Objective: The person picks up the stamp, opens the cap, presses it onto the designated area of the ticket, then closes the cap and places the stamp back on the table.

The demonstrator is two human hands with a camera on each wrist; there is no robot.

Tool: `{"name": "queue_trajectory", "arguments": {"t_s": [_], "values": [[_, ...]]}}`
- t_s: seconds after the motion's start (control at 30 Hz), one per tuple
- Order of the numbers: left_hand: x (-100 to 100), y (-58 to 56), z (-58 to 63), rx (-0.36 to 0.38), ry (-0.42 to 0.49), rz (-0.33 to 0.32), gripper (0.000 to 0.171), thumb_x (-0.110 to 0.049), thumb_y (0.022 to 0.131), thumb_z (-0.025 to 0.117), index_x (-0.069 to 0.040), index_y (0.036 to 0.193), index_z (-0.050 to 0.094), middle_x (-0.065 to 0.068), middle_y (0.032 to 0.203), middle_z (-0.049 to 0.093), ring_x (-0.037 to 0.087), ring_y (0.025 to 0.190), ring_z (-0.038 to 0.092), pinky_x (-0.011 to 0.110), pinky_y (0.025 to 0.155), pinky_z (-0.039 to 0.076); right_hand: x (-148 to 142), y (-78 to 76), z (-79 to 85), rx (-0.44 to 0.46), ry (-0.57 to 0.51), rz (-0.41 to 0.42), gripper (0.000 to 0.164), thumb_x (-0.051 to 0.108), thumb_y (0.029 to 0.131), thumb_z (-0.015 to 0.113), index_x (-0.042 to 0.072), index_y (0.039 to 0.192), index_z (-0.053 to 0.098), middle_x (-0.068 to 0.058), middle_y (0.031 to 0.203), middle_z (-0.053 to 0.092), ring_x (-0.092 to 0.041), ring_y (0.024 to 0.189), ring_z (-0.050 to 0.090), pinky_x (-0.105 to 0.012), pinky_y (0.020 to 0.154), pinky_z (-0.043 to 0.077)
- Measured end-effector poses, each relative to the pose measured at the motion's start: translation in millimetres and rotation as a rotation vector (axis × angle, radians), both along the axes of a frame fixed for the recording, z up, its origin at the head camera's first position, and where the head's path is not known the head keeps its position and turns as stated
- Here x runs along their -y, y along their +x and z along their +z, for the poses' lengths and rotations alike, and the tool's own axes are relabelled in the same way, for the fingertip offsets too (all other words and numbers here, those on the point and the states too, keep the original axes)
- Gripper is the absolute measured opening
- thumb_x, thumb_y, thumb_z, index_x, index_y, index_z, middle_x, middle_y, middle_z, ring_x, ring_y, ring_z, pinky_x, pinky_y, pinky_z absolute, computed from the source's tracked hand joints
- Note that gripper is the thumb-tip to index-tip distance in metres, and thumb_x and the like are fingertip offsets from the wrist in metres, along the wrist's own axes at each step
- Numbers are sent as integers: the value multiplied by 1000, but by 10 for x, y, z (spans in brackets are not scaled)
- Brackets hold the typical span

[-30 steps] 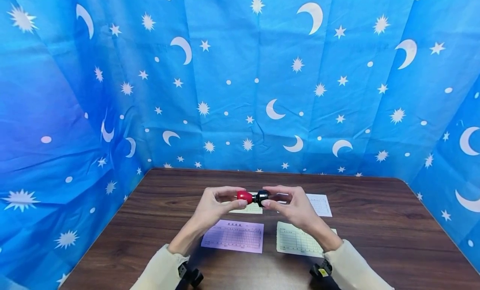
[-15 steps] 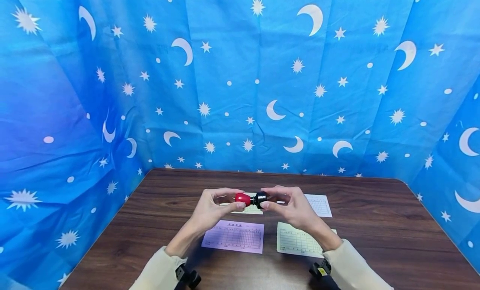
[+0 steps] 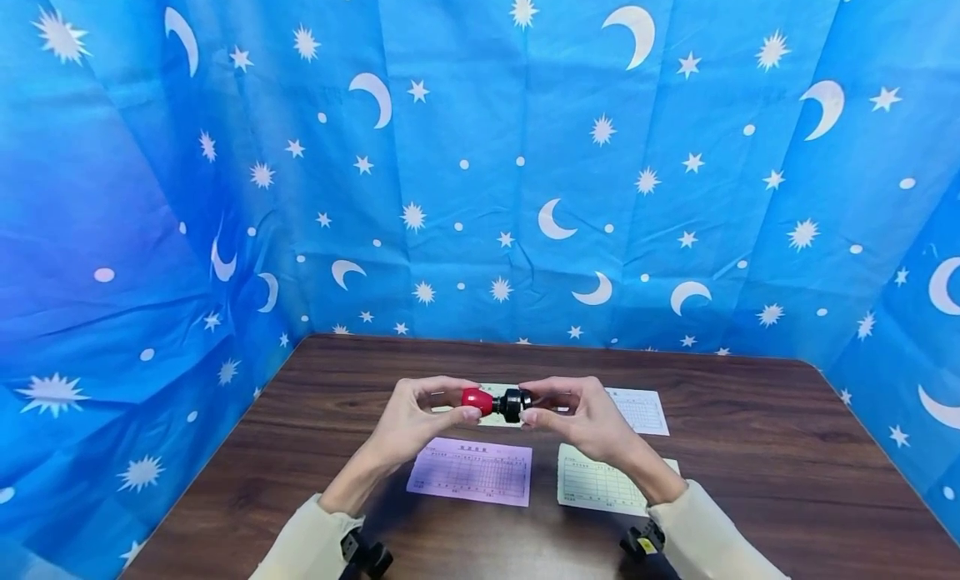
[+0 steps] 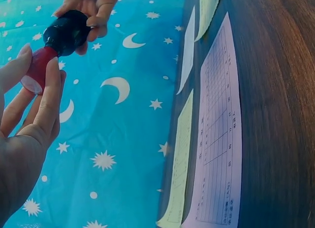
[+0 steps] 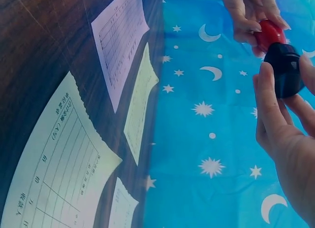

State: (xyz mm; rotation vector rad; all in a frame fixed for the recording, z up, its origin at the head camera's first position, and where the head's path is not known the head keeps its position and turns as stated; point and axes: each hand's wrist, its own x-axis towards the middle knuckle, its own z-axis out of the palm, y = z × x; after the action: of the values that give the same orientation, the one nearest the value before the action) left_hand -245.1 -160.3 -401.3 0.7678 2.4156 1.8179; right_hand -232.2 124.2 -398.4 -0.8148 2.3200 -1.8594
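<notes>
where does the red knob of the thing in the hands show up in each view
Head: the red knob is below the picture's middle, in the left hand.
Left wrist: the red knob is toward the upper left.
Right wrist: the red knob is at upper right, just above the black part.
Shared landmark: the purple sheet, visible in all three.

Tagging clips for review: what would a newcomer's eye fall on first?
Probably the boldly patterned blue backdrop behind the table. Next, the red-and-black object, its red end in the left hand, black end in the right hand. Printed slips lie on the table.
</notes>
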Motion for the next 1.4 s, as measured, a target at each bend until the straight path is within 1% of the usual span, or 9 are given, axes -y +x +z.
{"name": "queue_trajectory", "arguments": {"t_s": [0.2,0.33,0.4,0.63,0.87,1.0,1.13,1.27,1.4], "values": [[48,12,35,10,-25,34,33,-20,88,87,-13,119,78,13,111,79,17,87,76,31,69,62,-31,-8,-23,27,19,-41,41,14,94,79,-1,131,71,-24,113,75,-23,89,79,-34,78,65],[89,6,64,2,-42,43,33,-21,87,88,-14,118,78,12,106,80,18,88,76,33,72,63,-44,-21,-29,34,30,-68,42,16,94,80,-2,131,70,-21,107,77,-25,88,79,-44,81,65],[122,-1,75,2,-44,48,33,-21,87,88,-14,117,78,12,106,80,19,87,77,32,74,64,-39,-30,-26,41,37,-71,44,18,93,81,0,131,70,-20,109,78,-24,91,78,-45,82,65],[301,-36,101,17,-56,116,34,-23,86,88,-14,117,77,14,100,79,19,83,79,31,75,64,14,-53,-43,39,117,-103,47,24,90,84,6,131,72,-14,115,76,-21,96,74,-26,77,61],[492,-71,149,-29,-80,187,36,-22,86,88,-14,119,76,15,103,79,21,87,78,28,74,63,91,-73,-64,34,151,-83,47,24,89,86,8,131,72,-17,122,75,-17,94,73,-24,76,59],[596,-99,158,-70,-82,227,34,-24,87,88,-15,118,76,12,105,80,22,89,78,28,71,62,146,-103,-73,13,198,-60,46,23,89,85,7,130,72,-19,131,72,-19,99,75,-25,82,60],[724,-121,142,-97,-111,300,36,-29,88,87,-16,120,75,5,105,79,15,86,76,28,67,60,271,-137,-88,-2,236,-28,43,22,89,85,8,127,73,-16,127,74,-22,102,76,-30,84,62],[867,-142,136,-111,-133,374,39,-30,89,86,-13,122,75,6,104,78,13,83,74,27,65,58,417,-157,-91,1,239,1,42,21,88,86,9,126,73,-13,121,76,-24,103,75,-32,84,62],[1009,-161,119,-134,-182,458,39,-36,92,83,-15,124,74,4,108,77,6,89,70,24,72,57,534,-192,-96,-11,238,7,41,21,88,86,10,125,74,-12,118,76,-23,102,76,-31,84,62]]}}
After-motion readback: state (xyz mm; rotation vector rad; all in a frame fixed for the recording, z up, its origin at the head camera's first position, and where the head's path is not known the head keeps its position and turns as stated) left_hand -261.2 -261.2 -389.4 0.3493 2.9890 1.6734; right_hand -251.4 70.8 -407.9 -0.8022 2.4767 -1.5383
